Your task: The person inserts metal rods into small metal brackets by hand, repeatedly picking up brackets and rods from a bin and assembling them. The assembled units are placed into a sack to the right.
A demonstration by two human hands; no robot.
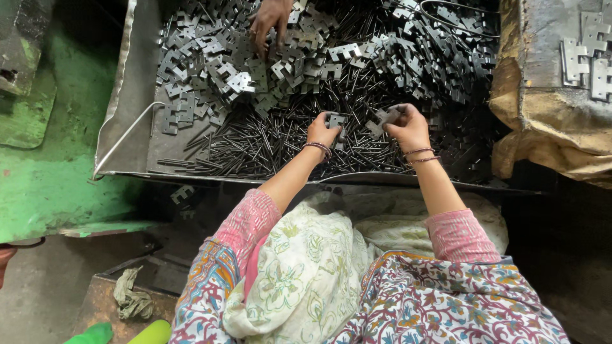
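My left hand (322,131) grips a small grey metal hinge leaf (336,120) above a heap of thin dark metal pins (268,143). Just to its right, my right hand (406,127) holds another notched hinge leaf (384,117). Both hands hover over a big metal tray (131,102) filled with pins and many stamped hinge leaves (210,64). Thread bracelets circle both wrists.
Another person's hand (269,22) rests on the hinge pile at the tray's far side. A cloth-draped bench (542,108) at right carries stacked hinge leaves (583,54). Green-painted surface (44,165) lies left; a rag (131,296) lies on the floor.
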